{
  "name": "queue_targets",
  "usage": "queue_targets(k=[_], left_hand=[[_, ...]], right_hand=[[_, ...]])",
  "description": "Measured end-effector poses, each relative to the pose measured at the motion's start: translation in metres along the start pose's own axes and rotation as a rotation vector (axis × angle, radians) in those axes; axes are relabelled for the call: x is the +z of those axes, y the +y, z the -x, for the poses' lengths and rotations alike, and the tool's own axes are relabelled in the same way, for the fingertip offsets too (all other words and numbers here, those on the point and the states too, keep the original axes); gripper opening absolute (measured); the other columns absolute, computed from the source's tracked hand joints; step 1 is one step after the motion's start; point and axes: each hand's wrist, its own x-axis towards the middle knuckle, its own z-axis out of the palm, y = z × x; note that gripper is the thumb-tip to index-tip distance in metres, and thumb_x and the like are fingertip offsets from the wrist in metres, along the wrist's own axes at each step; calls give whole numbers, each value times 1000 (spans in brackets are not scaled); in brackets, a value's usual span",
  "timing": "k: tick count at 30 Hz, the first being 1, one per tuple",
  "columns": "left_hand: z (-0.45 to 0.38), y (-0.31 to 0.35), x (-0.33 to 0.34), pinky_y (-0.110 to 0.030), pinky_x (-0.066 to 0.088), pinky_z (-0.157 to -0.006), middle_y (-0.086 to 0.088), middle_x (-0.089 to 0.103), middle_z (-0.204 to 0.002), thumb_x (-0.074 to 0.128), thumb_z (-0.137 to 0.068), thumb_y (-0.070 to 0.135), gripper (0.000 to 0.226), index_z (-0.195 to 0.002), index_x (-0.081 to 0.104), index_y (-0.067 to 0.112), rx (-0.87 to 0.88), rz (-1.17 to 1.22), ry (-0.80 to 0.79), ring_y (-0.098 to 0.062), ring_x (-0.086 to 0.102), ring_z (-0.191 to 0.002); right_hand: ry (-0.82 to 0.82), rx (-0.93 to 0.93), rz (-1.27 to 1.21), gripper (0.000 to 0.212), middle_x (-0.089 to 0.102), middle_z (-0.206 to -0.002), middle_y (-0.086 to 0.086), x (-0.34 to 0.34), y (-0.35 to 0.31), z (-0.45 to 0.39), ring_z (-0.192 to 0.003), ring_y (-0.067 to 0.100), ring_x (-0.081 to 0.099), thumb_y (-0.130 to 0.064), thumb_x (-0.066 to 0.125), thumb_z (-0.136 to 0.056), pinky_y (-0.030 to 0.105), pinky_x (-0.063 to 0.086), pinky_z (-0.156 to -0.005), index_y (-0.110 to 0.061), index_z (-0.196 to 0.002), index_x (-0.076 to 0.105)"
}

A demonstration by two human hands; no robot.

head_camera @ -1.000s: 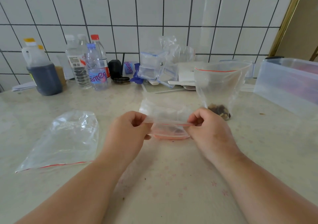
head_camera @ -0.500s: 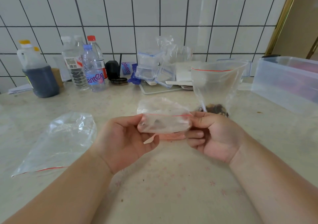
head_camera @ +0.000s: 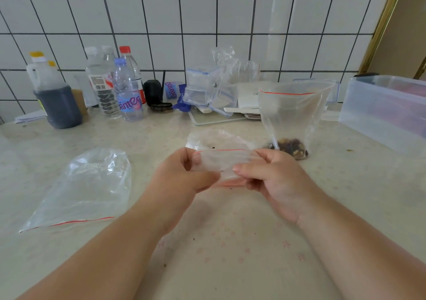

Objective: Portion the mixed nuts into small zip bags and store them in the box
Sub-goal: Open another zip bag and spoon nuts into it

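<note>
Empty zip bag lies flat at 9 o'clock on the counter, likely parked as the next one to fill. Bottles stand along the wall at 11, out of the way. Centre: left hand and right hand each pinch an end of a small zip bag, fingers curled on its red seal line, held level, probably to press it closed; a few nuts seem to be inside. At 1, big bag of mixed nuts stands open within reach for scooping. At 2, clear box waits for finished bags.
</note>
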Motion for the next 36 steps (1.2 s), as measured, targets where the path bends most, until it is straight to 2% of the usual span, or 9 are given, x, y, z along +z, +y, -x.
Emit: queue_targets(k=[2, 4, 8, 12, 17, 21, 28, 32, 36], left_hand=[[1, -2, 3, -52, 60, -87, -8, 74, -88, 85, -52, 35, 40, -85, 65, 28, 19, -192, 94, -31, 73, -86], [1, -3, 3, -37, 57, -69, 5, 73, -79, 82, -62, 46, 32, -84, 62, 36, 31, -403, 145, -18, 73, -76], [0, -4, 3, -28, 45, -53, 11, 70, -77, 62, -94, 32, 11, -83, 59, 35, 76, -502, 304, -1, 69, -59], [0, 0, 4, -27, 40, -52, 8, 70, -76, 63, -94, 30, 8, -87, 60, 32, 117, -425, 413, -2, 68, -52], [2, 2, 1, -30, 51, -62, 11, 76, -71, 78, -86, 21, 8, -80, 72, 24, 167, -313, 354, -8, 75, -61], [0, 4, 4, -30, 61, -73, -6, 81, -85, 87, -74, 13, 10, -77, 83, 21, 37, 19, 178, -19, 79, -76], [-3, 2, -5, -44, 62, -81, -10, 76, -90, 68, -81, 10, 12, -81, 80, 8, -242, 602, -210, -25, 76, -90], [-6, 6, -11, -47, 62, -79, -12, 76, -92, 62, -82, 12, 21, -87, 82, 7, -342, 703, -227, -26, 76, -84], [-10, 9, -17, -44, 60, -79, -6, 75, -93, 63, -72, 12, 17, -75, 80, 9, -371, 723, -193, -24, 72, -78]], right_hand=[[140, -43, 194, 26, 59, -55, -8, 6, 4, 0, -48, 7, 56, -32, 76, -67, 19, 43, -53, -16, -54, 60], [259, -81, 401, 48, 46, -58, -3, 9, 6, 0, -50, 10, 45, -50, 72, -64, 25, 36, -53, -13, -60, 41], [309, -166, 508, 30, 38, -53, -15, 9, 5, 1, -47, 3, 36, -29, 67, -71, 16, 29, -44, -20, -61, 40], [384, -227, 696, 18, 45, -55, -17, 7, 7, 1, -52, 5, 39, -13, 61, -72, 14, 34, -47, -22, -68, 45], [593, -184, 649, 8, 60, -74, -12, 0, 5, -4, -68, 0, 56, -21, 57, -84, 10, 38, -57, -28, -80, 55], [647, -82, 573, 9, 68, -79, -6, -10, 3, -9, -76, 19, 70, -23, 64, -81, 38, 57, -74, -30, -83, 58], [484, -12, 494, 20, 73, -64, -4, -14, 2, -9, -57, 13, 69, -14, 79, -78, 35, 61, -68, -32, -72, 75], [193, 123, 26, 16, 71, -66, 4, -12, -8, -5, -53, 15, 61, -2, 73, -77, 26, 54, -52, -14, -68, 78], [-60, 279, -403, 8, 58, -70, 5, -16, -16, -1, -56, 16, 51, -10, 61, -75, 26, 44, -51, -7, -69, 65]])
